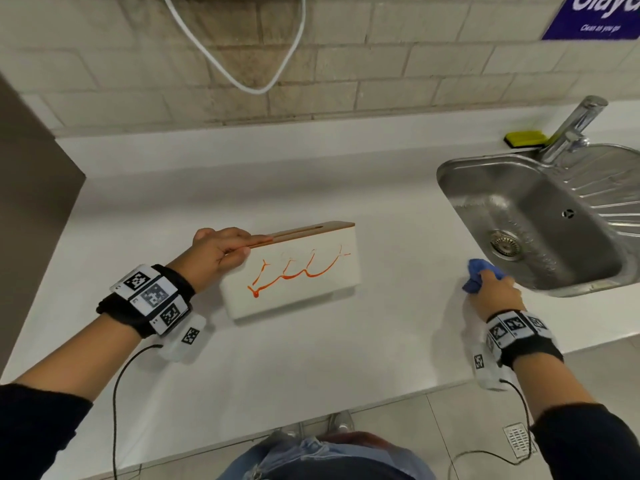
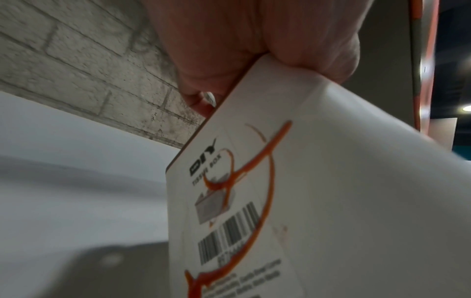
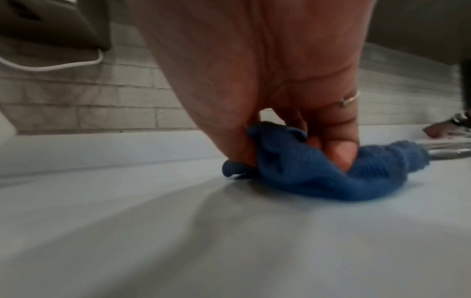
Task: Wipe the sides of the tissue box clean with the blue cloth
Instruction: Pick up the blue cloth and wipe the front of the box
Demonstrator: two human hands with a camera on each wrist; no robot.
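Note:
A white tissue box (image 1: 304, 289) with a wooden slotted lid stands on the white counter, its near side streaked with orange-red sauce. My left hand (image 1: 221, 252) grips its left end at the lid, thumb on the near side. In the left wrist view the box's end face (image 2: 254, 211) carries a label, a barcode and more orange streaks, with my left hand (image 2: 244, 60) curled over its top edge. My right hand (image 1: 493, 289) pinches the crumpled blue cloth (image 1: 476, 280) on the counter beside the sink. In the right wrist view its fingers (image 3: 333, 141) dig into the blue cloth (image 3: 318, 171).
A steel sink (image 1: 540, 223) with a tap (image 1: 575, 128) lies at the right, a yellow-green sponge (image 1: 524, 139) behind it. A white cable (image 1: 242, 81) hangs on the brick wall. A dark cabinet side (image 1: 31, 202) bounds the counter on the left. The counter's front edge runs below my wrists.

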